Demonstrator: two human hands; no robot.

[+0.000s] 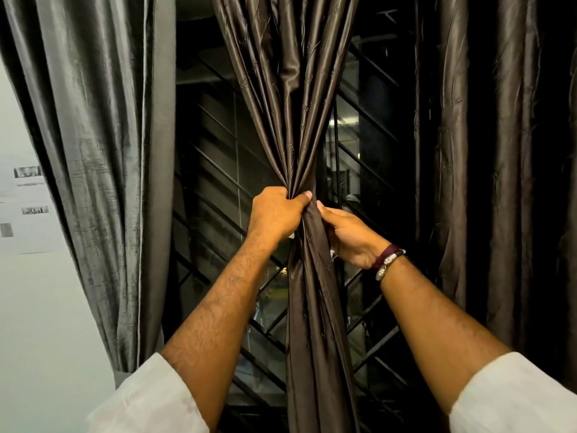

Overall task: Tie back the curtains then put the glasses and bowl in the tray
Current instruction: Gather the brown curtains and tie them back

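Note:
A dark brown satin curtain (299, 89) hangs in the middle of the window, gathered into one tight bundle at waist height. My left hand (276, 215) is clenched around the bundle from the left. Just below and to the right, my right hand (351, 235) grips the same fabric, with bracelets on its wrist. Under both hands the curtain falls as a narrow twisted column. No tie-back cord, glasses, bowl or tray are in view.
A grey curtain (103, 151) hangs at the left, beside a white wall (37, 307) with printed sheets (25, 210). More dark curtain (487, 151) hangs at the right. Behind the fabric is a window with a diagonal metal grille (218, 189).

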